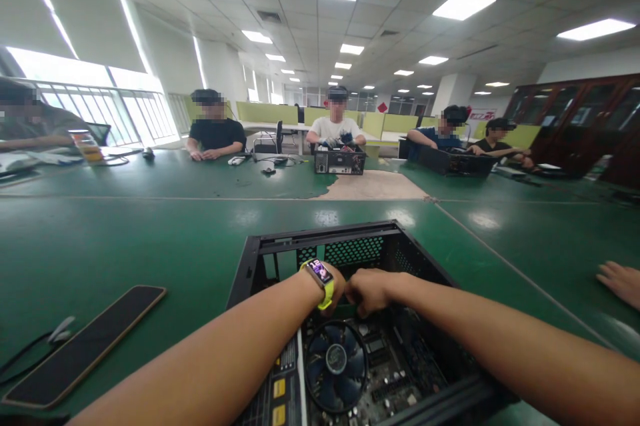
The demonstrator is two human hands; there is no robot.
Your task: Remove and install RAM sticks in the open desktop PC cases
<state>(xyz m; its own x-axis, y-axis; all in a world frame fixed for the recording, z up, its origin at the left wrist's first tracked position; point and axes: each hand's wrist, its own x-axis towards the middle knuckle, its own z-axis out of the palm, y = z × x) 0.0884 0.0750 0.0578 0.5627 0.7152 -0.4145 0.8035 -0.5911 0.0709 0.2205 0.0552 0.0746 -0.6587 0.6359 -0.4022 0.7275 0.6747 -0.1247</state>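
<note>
A black computer case (320, 234) lies open on the green table before me, and both my hands reach down into its far part. My left hand (339, 287), with a yellow-green smartwatch (321, 273) on the wrist, is turned so that its fingers are hidden. Close beside it, my right hand (371, 289) has its fingers curled inward; what they hold, if anything, does not show. Below the hands a round black cooling fan (337, 366) sits on the motherboard (387, 373). A power supply with yellow labels (279, 396) is partly visible left of the fan.
On the green table (200, 239), a long dark flat pad (90, 346) and a cable (25, 353) lie at left. Another person's hand (620, 281) rests at the right edge. Several people sit across, one behind another computer case (340, 161).
</note>
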